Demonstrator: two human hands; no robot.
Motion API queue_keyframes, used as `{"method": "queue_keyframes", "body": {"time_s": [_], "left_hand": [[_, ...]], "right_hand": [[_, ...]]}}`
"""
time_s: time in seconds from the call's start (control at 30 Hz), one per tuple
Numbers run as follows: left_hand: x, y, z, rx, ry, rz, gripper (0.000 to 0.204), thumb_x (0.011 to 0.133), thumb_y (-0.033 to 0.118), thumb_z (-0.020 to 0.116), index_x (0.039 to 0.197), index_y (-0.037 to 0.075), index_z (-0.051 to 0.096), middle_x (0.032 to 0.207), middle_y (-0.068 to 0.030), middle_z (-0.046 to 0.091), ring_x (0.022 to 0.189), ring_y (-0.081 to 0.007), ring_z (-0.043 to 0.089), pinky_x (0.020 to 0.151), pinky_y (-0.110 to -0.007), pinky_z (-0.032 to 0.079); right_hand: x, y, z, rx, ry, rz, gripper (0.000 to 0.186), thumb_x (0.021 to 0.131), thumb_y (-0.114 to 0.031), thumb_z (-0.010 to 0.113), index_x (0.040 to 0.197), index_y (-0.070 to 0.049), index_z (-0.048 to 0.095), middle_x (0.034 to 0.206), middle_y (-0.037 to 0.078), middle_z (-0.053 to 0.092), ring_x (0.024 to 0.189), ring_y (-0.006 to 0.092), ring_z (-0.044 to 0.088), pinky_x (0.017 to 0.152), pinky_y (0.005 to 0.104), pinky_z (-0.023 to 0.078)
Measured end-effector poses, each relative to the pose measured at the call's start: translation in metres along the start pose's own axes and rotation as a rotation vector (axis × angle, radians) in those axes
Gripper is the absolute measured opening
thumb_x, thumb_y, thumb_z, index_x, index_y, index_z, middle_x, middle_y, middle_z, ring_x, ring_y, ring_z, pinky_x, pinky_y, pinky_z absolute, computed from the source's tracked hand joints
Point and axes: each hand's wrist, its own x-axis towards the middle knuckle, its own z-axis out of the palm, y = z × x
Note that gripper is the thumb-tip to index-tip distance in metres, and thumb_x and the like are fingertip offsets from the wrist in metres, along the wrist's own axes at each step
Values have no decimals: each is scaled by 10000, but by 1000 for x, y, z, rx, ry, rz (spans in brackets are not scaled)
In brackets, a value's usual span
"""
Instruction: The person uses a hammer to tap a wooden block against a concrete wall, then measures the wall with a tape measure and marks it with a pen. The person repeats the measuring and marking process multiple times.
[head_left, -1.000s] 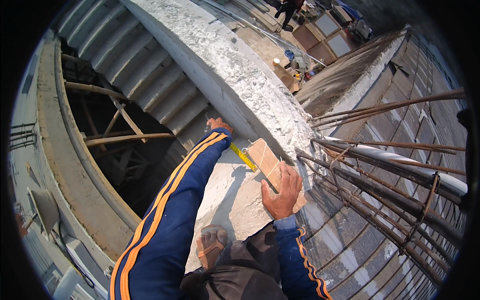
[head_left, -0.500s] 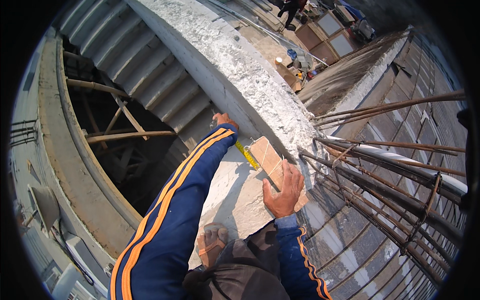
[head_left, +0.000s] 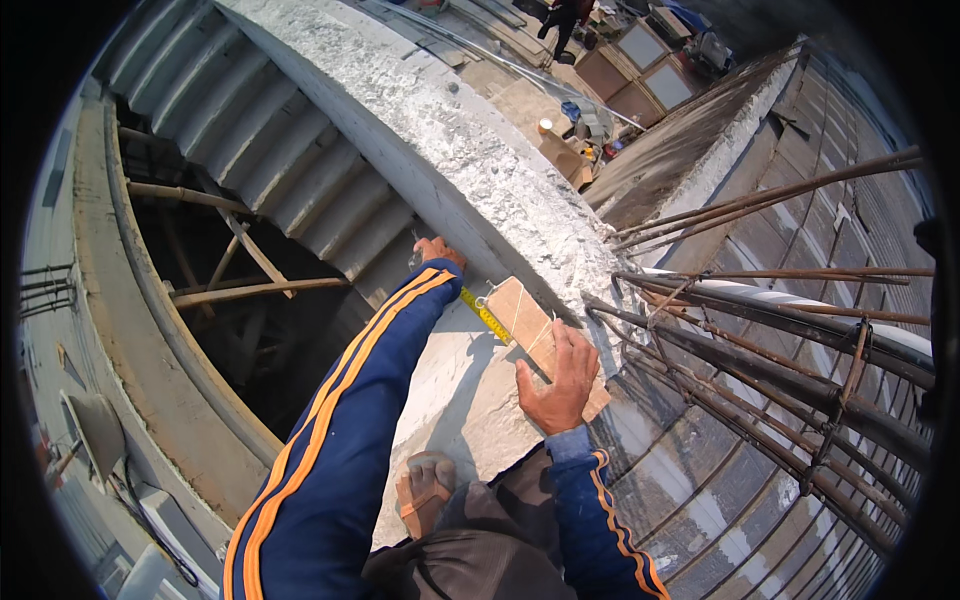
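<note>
A yellow tape measure point(head_left: 488, 317) runs along the pale concrete landing point(head_left: 440, 390), its blade stretching from my left hand towards my right. My left hand point(head_left: 438, 253) is closed around the tape's far end beside the stairs; the sleeve and fingers hide whether the case is there. Alongside the blade lies a flat wooden block point(head_left: 522, 315) with pale string wound around it. My right hand point(head_left: 562, 380) grips the block's near part, thumb on the left and fingers over its right side. The block's near end shows past the palm.
Concrete steps point(head_left: 290, 150) descend at far left beside an opening crossed by wooden poles point(head_left: 260, 291). A rough concrete parapet point(head_left: 450, 120) curves past the block. Rusty rebar point(head_left: 780, 375) juts out at right. My sandalled foot point(head_left: 425, 492) stands on the landing. A person point(head_left: 565, 28) is far off.
The view has shifted slightly, moving the stairs and parapet a little left in the picture. Both hands keep nearly the same places on the tape and the block.
</note>
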Motion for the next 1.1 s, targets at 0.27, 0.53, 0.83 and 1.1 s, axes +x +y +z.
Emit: {"method": "queue_keyframes", "body": {"time_s": [0.27,0.53,0.83,1.1], "left_hand": [[-8,3,-6,-10,38,-2,204,929,263,654,1087,224,777,1134,-15,742,1183,-287,554,826,-656,422],[-5,-7,8,-25,-77,1,338,849,433,720,1142,272,768,1239,-13,681,1234,-279,506,861,-633,414],[-153,-132,8,-359,46,-124,323,950,477,615,1064,221,778,1086,-114,699,1153,-374,609,985,-594,464],[-259,-122,-81,-404,-19,304,307,949,430,640,1041,169,771,1019,-110,705,1039,-360,632,931,-514,485]], "right_hand": [[-2,1,4,-2,19,25,752,749,-236,792,1421,-54,507,1304,159,525,1198,369,478,1037,505,364],[-3,0,-3,42,10,58,758,744,-230,790,1427,-55,512,1316,158,538,1214,365,485,1050,493,370],[-29,-8,-16,129,234,79,644,778,-121,785,1376,-32,563,1246,168,596,1179,390,541,1044,490,410],[-99,-57,-14,599,175,404,441,812,27,695,1247,-28,638,1057,151,646,863,316,670,767,361,561]]}}
